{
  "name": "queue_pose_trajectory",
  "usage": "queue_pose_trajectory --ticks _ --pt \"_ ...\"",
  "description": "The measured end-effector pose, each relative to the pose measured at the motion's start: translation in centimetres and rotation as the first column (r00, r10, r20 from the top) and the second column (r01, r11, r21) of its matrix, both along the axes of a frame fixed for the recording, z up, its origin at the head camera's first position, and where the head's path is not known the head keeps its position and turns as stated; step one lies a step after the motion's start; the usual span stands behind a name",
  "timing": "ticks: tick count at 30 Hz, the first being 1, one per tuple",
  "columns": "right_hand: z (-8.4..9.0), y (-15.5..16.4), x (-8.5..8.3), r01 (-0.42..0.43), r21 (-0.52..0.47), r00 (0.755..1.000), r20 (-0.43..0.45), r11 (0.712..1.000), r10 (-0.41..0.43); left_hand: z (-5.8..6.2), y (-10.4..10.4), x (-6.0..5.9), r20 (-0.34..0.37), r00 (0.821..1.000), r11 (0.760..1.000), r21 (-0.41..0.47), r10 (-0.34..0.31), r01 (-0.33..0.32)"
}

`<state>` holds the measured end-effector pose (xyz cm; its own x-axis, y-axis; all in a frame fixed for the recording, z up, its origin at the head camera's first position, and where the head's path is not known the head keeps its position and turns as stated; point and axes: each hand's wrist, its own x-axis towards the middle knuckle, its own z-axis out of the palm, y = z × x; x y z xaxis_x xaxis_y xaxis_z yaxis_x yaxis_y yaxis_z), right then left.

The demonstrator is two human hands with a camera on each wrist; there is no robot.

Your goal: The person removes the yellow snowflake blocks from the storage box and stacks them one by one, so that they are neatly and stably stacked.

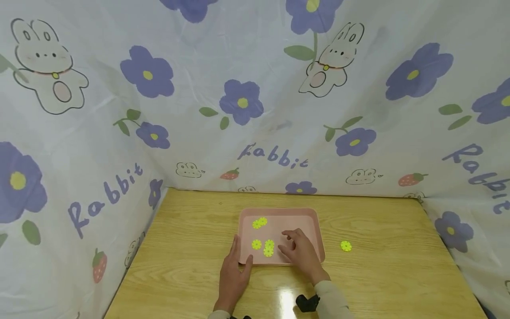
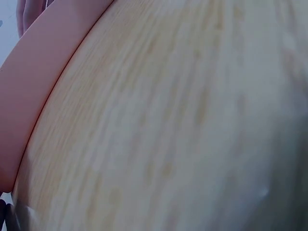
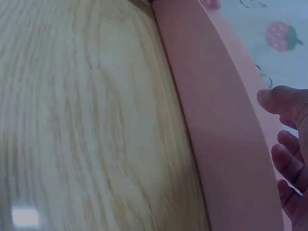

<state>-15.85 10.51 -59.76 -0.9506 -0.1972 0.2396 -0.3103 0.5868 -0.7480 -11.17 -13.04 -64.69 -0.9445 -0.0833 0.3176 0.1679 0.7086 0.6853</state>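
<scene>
Rabbit-print cloth [image 1: 187, 88] backed the wood-grained desk [image 1: 187, 239]. A pink tray [image 1: 284, 221] of yellow discs [image 1: 256, 244] lay toward twelve o'clock, long axis nine-to-three. Left grip [image 1: 234, 275], unclenched, touched its nine o'clock side; right grip [image 1: 301, 252], released, hovered above.

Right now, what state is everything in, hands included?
Pink tray: right side up on the table.
Five yellow discs: inside the tray; one apart, two pairs touching or overlapping.
Sixth disc: on the table, right of the tray.
Left hand: fingers straight, at the tray's near-left corner.
Right hand: above the tray, fingers bent, no disc visible.
</scene>
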Motion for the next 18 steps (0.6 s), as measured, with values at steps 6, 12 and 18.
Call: queue_pose_trajectory --ticks 6,12,18 --pt "-0.6 -1.8 -0.2 -0.086 0.006 0.993 0.076 0.996 0.085 -0.1 0.0 0.0 -0.008 1.000 1.000 -0.013 0.003 -0.003" --pt "-0.8 -2.4 -0.4 -0.146 0.049 0.978 0.156 0.988 0.137 -0.2 -0.1 0.0 -0.014 1.000 1.000 -0.016 -0.005 0.004" --pt "-0.7 -2.6 -0.8 -0.186 0.074 0.967 0.190 0.980 0.169 -0.1 -0.1 0.0 -0.011 1.000 1.000 -0.019 -0.002 0.002"
